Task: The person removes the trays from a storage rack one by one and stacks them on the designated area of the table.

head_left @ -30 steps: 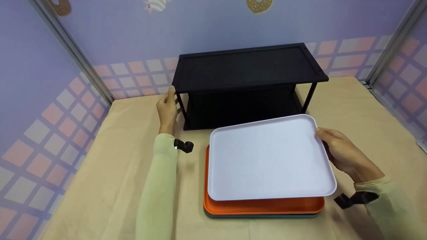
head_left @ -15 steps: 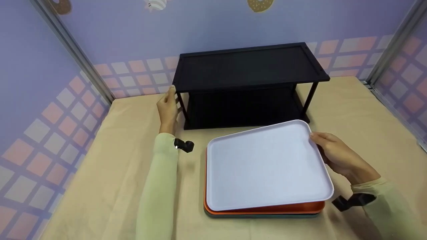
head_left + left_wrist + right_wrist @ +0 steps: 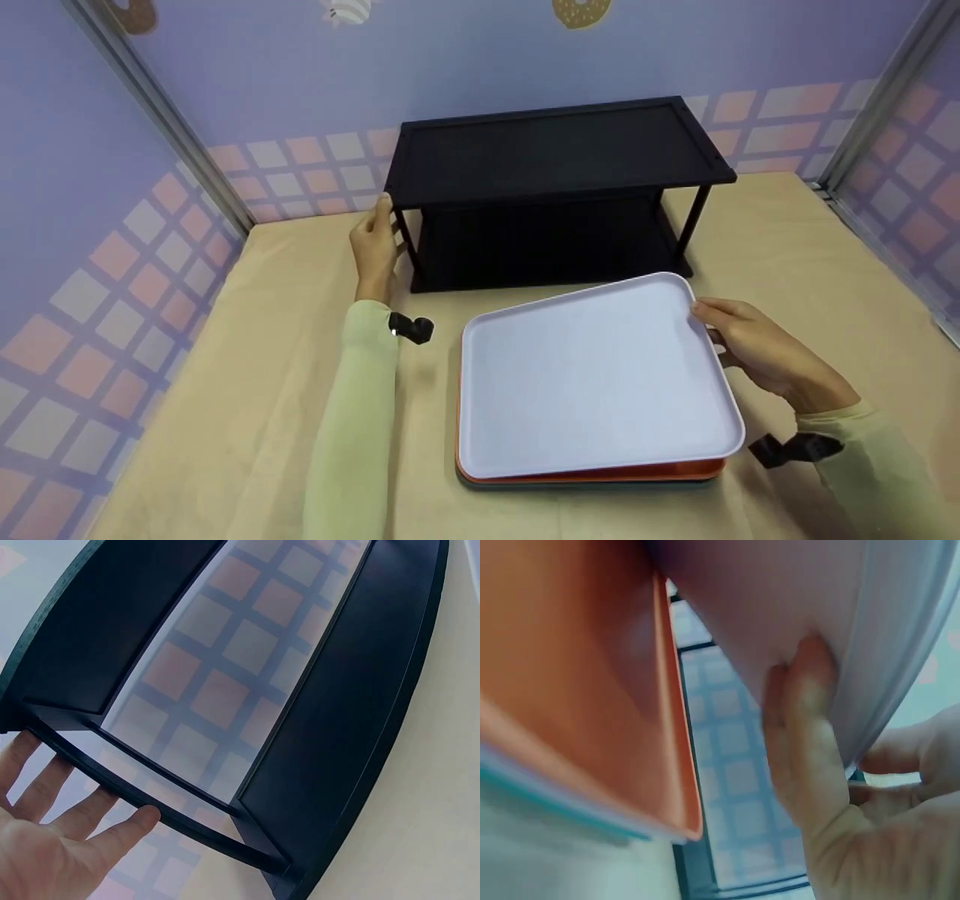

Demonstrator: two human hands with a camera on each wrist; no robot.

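A white tray [image 3: 592,375] lies tilted over an orange tray [image 3: 600,472] on the table, its right edge lifted. My right hand [image 3: 750,341] grips that right edge, thumb on top and fingers [image 3: 795,735] under the white tray [image 3: 795,607], above the orange tray [image 3: 577,690]. A black two-tier shelf [image 3: 555,150] stands behind the trays. My left hand [image 3: 375,240] rests with straight fingers [image 3: 71,802] against the left end of the shelf [image 3: 330,720].
A thin teal tray edge [image 3: 585,486] shows under the orange one. The table is covered in beige cloth [image 3: 247,390]. Purple and pink tiled walls close in the back and both sides.
The white tray has come down and toward me, from hanging above the orange tray to lying almost on it. My left hand has stayed at the shelf.
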